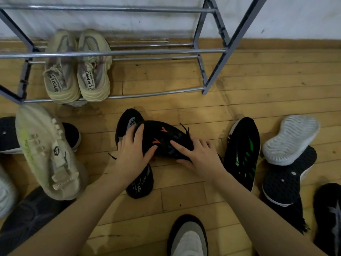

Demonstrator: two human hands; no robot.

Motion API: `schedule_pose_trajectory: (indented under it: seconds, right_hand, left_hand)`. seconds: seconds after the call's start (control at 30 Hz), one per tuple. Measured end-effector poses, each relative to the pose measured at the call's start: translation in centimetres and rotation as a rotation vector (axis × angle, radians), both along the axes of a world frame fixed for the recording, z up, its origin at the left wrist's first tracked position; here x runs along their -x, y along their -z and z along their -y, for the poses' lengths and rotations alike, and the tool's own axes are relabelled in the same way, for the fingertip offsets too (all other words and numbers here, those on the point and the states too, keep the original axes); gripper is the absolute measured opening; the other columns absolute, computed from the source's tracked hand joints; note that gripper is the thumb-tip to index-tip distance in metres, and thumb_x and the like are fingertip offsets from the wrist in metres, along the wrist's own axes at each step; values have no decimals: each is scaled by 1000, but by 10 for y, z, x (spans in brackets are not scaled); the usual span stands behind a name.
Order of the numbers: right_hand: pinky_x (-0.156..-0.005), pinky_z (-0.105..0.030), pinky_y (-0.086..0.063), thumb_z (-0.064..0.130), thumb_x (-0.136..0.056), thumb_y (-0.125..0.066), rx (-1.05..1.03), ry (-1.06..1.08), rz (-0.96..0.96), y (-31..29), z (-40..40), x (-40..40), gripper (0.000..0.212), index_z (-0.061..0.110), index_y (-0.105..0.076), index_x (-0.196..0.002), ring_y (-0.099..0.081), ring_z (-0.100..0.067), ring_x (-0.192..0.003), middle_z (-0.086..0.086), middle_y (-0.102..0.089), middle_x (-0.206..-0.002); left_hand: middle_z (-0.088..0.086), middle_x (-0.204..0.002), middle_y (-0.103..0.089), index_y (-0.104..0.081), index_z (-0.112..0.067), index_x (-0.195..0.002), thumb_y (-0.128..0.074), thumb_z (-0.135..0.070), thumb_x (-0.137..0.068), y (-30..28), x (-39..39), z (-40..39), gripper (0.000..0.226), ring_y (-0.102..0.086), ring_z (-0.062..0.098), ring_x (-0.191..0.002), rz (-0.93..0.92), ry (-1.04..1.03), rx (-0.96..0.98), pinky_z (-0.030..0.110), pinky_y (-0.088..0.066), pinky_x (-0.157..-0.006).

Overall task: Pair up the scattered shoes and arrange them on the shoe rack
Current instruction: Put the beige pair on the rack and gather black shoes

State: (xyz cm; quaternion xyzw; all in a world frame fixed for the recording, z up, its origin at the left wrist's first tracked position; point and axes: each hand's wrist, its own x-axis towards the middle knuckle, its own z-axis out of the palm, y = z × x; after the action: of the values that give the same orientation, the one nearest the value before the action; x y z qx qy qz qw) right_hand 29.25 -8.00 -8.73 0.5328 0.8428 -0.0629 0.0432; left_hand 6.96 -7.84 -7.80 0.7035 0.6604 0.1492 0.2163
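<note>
A black shoe with orange marks (166,139) lies sole-up across another black shoe (129,122) on the wood floor. My left hand (132,152) grips its left end, fingers over the top and thumb on the sole. My right hand (199,156) holds its right end, fingers spread over the sole and thumb below. A pair of beige sneakers (77,71) stands side by side on the lowest bars of the metal shoe rack (129,52), toes to the wall.
A cream sneaker (49,152) lies left over dark shoes. Right of my hands are a black shoe with green marks (243,154), a white sole (289,139) on a black mesh shoe (287,180), and more dark shoes. A black-and-white shoe (188,237) sits at the bottom.
</note>
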Motion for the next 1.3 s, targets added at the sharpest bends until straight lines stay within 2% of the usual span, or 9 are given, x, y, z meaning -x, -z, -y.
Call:
schedule_pose_trajectory:
  seconds: [0.13, 0.2, 0.3, 0.53, 0.63, 0.7, 0.87, 1.03, 1.3]
  right_hand:
    - [-75, -46, -48, 58, -89, -31, -53, 253, -83, -7, 8, 16, 57, 37, -29, -143, -59, -39, -95, -23, -49, -128]
    - [-76, -47, -47, 58, -90, -34, -53, 393, -99, -9, 6, 25, 58, 39, -25, -144, -58, -39, -97, -22, -45, -134]
    - [-85, -46, -42, 58, -92, -35, 59, 475, -41, -1, 7, 33, 61, 42, -12, -146, -52, -38, -108, -17, -31, -145]
    - [-92, -44, -41, 53, -92, -42, 111, 416, -122, 4, 6, 29, 61, 41, -15, -146, -43, -35, -115, -16, -33, -141]
    - [-91, -42, -40, 55, -92, -41, 97, 423, -55, -2, 6, 33, 62, 40, -14, -146, -45, -33, -114, -15, -35, -140]
    - [-90, -45, -40, 53, -91, -44, 32, 433, -11, -10, 7, 40, 59, 36, -26, -145, -47, -37, -111, -17, -40, -138]
    - [-94, -50, -39, 37, -91, -53, -85, 380, -158, -35, 2, 69, 46, 24, -47, -135, -48, -38, -115, -16, -49, -133]
    - [-96, -46, -35, 32, -94, -44, -50, 203, -292, -67, -13, 120, 41, 24, -46, -135, -47, -33, -115, -8, -53, -127]
    - [-95, -36, -31, 32, -97, -43, 54, -70, -468, -100, -6, 232, 36, 26, -49, -132, -46, -24, -114, 1, -54, -124]
  left_hand:
    - [20, -139, -39, -32, -8, -141, -57, -38, -88, -10, -14, -30, 66, -39, 36, -126, -20, 42, -123, 53, -32, -100]
    - [14, -139, -43, -31, -11, -142, -49, -44, -91, -10, -24, -45, 63, -40, 34, -126, -98, 77, -85, 49, -28, -101]
    - [4, -149, -33, -23, -18, -146, -35, -48, -95, 6, -28, -57, 60, -27, 29, -133, -206, 188, 31, 44, -18, -106]
    - [-5, -156, -15, -19, -24, -147, -29, -47, -97, 29, -17, -57, 56, -18, 27, -137, -296, 299, 94, 44, -10, -109]
    - [-1, -151, -29, -31, -21, -144, -28, -46, -97, 21, -16, -54, 54, -26, 29, -135, -254, 292, 60, 47, -15, -107]
    - [3, -142, -45, -43, -18, -137, -25, -47, -92, 10, -11, -47, 56, -38, 31, -129, -215, 273, 11, 49, -24, -103]
    - [5, -140, -47, -49, -16, -132, -47, -34, -94, -26, 20, -20, 43, -41, 30, -128, -160, 150, -94, 47, -32, -101]
    - [5, -129, -56, -57, -15, -123, -32, -42, -88, -71, 76, 1, 51, -49, 29, -117, -168, -16, -141, 46, -36, -95]
    - [9, -116, -64, -65, -11, -111, -40, -37, -84, -87, 179, 55, 45, -58, 34, -103, -172, -280, -188, 46, -43, -84]
